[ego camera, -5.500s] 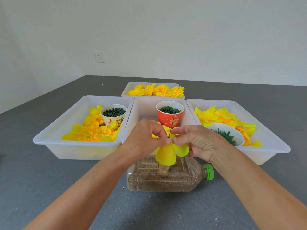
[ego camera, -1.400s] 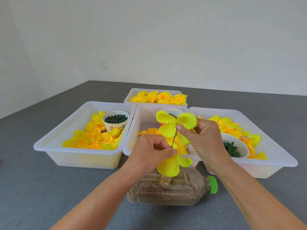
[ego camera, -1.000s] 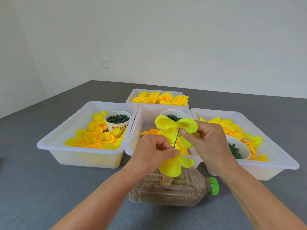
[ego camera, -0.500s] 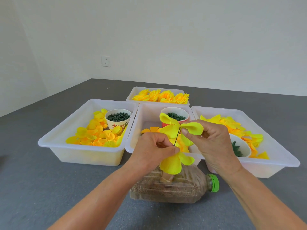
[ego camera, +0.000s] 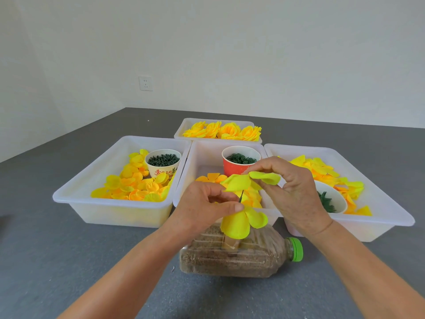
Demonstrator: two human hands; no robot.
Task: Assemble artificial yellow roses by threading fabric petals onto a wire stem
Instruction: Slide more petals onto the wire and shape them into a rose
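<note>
Left hand (ego camera: 207,207): pinches the thin wire stem (ego camera: 240,196) just above the lower petals (ego camera: 241,221).
Right hand (ego camera: 291,189): fingers pinch a yellow petal piece (ego camera: 243,181) at the stem's top.
Stem: stands upright over a grain-filled bottle (ego camera: 239,257) lying on its side on the grey table (ego camera: 69,261).
Behind: white trays (ego camera: 110,210) hold loose petals, cups of green bits and finished roses (ego camera: 223,131).
</note>
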